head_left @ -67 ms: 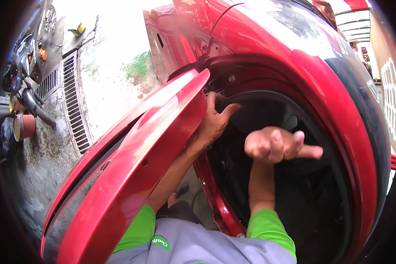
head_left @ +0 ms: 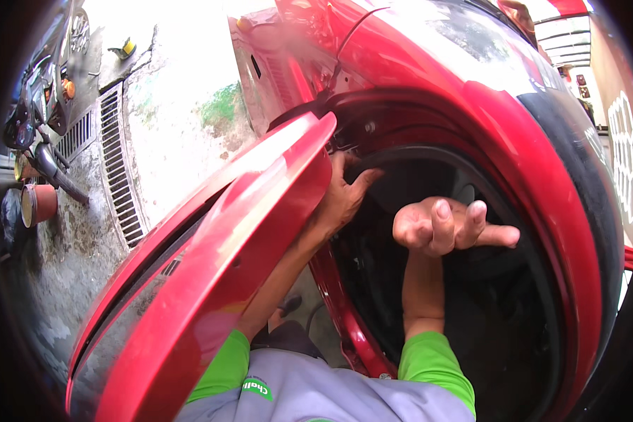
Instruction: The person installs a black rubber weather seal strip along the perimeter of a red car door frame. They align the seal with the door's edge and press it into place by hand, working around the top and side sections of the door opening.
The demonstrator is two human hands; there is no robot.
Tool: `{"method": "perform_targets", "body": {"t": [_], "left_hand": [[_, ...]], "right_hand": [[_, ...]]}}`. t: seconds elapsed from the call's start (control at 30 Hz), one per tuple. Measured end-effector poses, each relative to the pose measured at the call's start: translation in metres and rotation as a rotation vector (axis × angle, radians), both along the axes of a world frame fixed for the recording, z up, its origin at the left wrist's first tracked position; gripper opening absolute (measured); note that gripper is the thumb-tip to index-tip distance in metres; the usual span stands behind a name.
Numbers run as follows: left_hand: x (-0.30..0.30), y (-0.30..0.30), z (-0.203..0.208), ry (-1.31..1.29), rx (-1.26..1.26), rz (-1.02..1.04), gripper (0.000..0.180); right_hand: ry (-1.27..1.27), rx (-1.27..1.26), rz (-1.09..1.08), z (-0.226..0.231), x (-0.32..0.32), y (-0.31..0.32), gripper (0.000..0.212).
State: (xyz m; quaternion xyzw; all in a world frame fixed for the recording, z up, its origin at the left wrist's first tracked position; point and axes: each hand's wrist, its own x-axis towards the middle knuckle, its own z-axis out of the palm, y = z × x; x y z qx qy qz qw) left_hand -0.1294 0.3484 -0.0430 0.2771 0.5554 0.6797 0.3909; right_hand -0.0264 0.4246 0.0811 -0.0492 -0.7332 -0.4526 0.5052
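Observation:
An open red car door (head_left: 218, 264) stands on the left, its edge close to the hinge area of the red car body (head_left: 485, 133). Reaching behind that edge, my left hand (head_left: 341, 197) is up by the door hinge (head_left: 339, 144). Its thumb sticks out to the right, apart from the fingers, whose tips are partly hidden at the hinge; no grip shows. My right hand (head_left: 454, 228) is raised in front of the dark door opening (head_left: 471, 323). Its fingers are spread, the palm is turned up, and nothing lies in it.
A red door sill (head_left: 355, 337) runs along the opening beside my body. Past the door, a drain grate (head_left: 116, 162) crosses the stained concrete floor. A motorcycle (head_left: 46, 119) and a reddish bucket (head_left: 41, 202) stand at far left. A black-and-yellow object (head_left: 124, 49) lies beyond the grate.
My right hand has shifted slightly to the right, and its fingers are raised a little more. My left hand stays by the hinge. The door looks almost unmoved.

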Motion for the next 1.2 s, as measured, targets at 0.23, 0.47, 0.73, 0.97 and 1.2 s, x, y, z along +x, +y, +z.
{"method": "perform_targets", "body": {"t": [0.23,0.47,0.73,0.97,1.2], "left_hand": [[0.029,0.009,-0.011,-0.288,-0.159,-0.015,0.031],[0.020,0.000,-0.005,-0.034,-0.105,0.005,0.058],[0.040,0.022,-0.019,-0.026,-0.022,0.089,0.045],[0.045,0.028,0.010,1.139,-0.308,0.518,0.051],[0.044,0.022,-0.061,0.475,0.029,0.269,0.031]], "right_hand": [[-0.151,-0.129,-0.261,-0.008,-0.057,0.022,0.040],[-0.256,-0.557,0.107,-0.011,0.020,-0.049,0.026],[-0.367,-0.378,-0.043,-0.008,-0.047,0.002,0.021],[-0.437,-0.479,0.133,-0.011,-0.046,0.004,0.015],[-0.395,-0.723,0.143,-0.012,-0.059,0.006,0.011]]}}
